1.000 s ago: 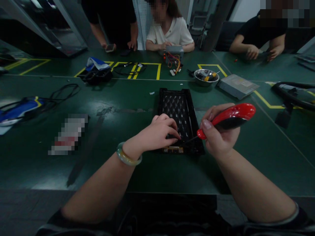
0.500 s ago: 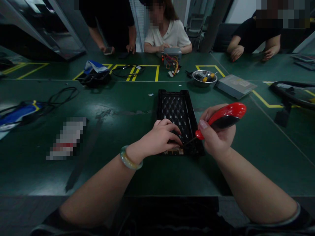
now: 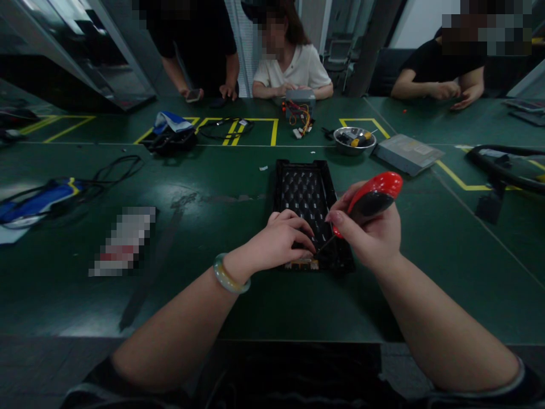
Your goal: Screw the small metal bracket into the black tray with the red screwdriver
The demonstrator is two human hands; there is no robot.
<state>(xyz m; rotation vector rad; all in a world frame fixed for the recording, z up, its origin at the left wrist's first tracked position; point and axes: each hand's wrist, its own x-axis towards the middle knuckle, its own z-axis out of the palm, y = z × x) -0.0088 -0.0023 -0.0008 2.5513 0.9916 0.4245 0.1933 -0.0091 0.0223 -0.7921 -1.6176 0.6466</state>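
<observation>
A black plastic casing point(image 3: 306, 196) with a quilted pattern of dimples lies on the green table in front of me. My left hand point(image 3: 285, 241) reaches over its near left side, fingers spread and bent down into it, fingertips close to the screwdriver's tip. The thumb is hidden. At the casing's near end, a small copper-brown part point(image 3: 301, 264) shows under that hand. My right hand point(image 3: 374, 230) grips a red and black screwdriver point(image 3: 374, 196) by its fat handle. Its thin shaft slants down left into the casing's near end; what the tip touches is too dark to see.
A metal bowl of tools point(image 3: 354, 149), a flat grey metal box point(image 3: 407, 154) and a power supply with coloured wires point(image 3: 300, 105) stand farther back. Blue bundles and black cables lie left, near a pixelated item point(image 3: 123, 241). Several people are across the table.
My right hand has shifted a little left, and the screwdriver handle has swung left with it. The left hand keeps its place. At the far right, a person's hands have come together.
</observation>
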